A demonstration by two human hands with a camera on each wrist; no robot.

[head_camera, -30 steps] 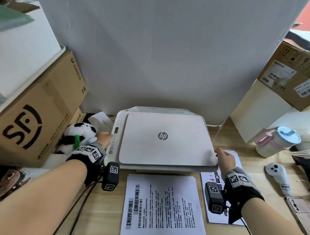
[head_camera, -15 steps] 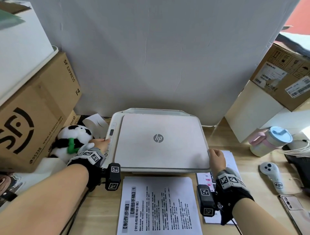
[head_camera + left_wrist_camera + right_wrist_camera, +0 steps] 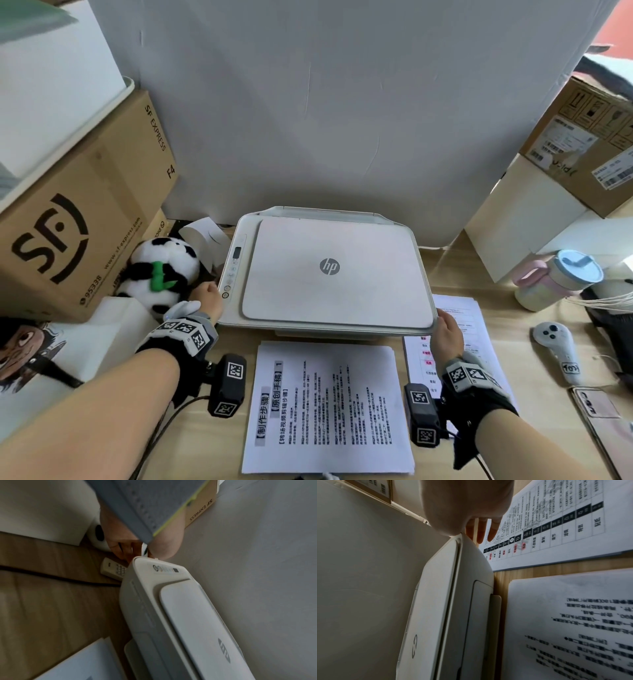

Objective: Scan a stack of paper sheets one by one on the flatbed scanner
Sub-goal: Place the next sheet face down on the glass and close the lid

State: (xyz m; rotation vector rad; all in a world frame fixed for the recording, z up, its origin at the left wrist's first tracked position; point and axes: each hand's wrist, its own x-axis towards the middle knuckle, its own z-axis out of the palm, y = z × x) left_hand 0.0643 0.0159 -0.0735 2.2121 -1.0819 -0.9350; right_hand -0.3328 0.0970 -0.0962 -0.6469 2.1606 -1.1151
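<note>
A white HP flatbed scanner point(image 3: 329, 274) sits mid-desk with its lid down. My left hand point(image 3: 207, 298) is at its front left corner by the control buttons; in the left wrist view the thumb lies on the corner point(image 3: 163, 550) and the fingers curl down the side. My right hand point(image 3: 445, 332) is at the front right corner, its thumb side on the lid edge point(image 3: 450, 531) and its straight fingers point(image 3: 481, 534) beside the scanner. A stack of printed sheets point(image 3: 329, 407) lies in front of the scanner. A second stack point(image 3: 476, 315) lies partly under my right hand.
Cardboard boxes point(image 3: 78, 219) and a panda plush point(image 3: 161, 270) crowd the left side. At the right stand more boxes point(image 3: 582, 147), a lidded cup point(image 3: 561, 277), a white controller point(image 3: 558, 346) and a phone point(image 3: 599, 407). A small remote point(image 3: 113, 570) lies left of the scanner.
Both hands stay at the scanner's front corners. The head view has shifted slightly; the lid remains down.
</note>
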